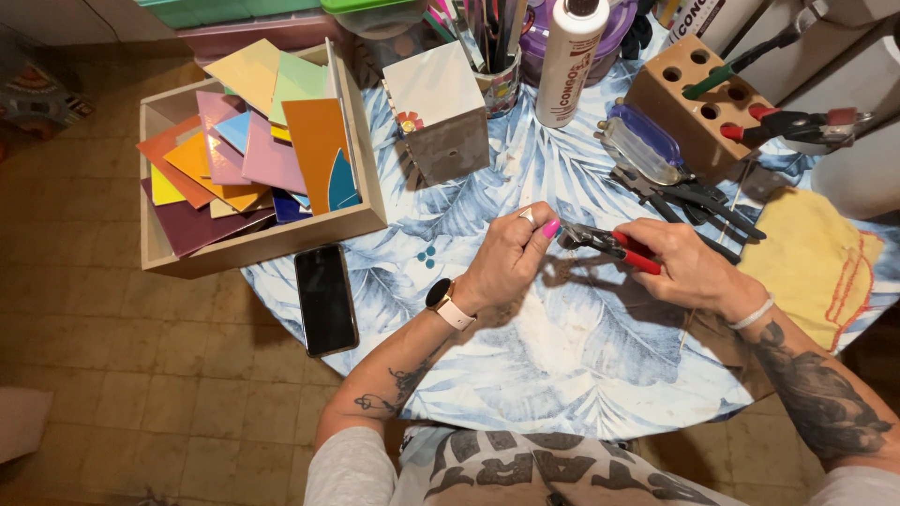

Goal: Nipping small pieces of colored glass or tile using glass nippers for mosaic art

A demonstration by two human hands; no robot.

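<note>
round table w/ a blue-and-white leaf-print cloth [562, 356] over a tan tiled floor [141, 375]. far left, a shallow wooden box [262, 239] holds a loose stack of coloured flat tiles [253, 150], orange, pink, purple, yellow. just below its corner a black phone [325, 298] lies face up at the table edge. behind centre: a white-topped square block [439, 111] and a white glue bottle [569, 61]. left hand [506, 258], watch on the wrist, is closed in a pinch, thumb & fingers pressed together at the nose of the red-handled metal nippers [609, 245]; what it pinches is too small to tell. right hand [689, 267] is wrapped round the red handles, nippers held above the cloth at mid-table. beyond it, a wooden tool block w/ round holes [698, 98], dark pliers [698, 201], then a yellow rag [811, 262] at far right.
</note>
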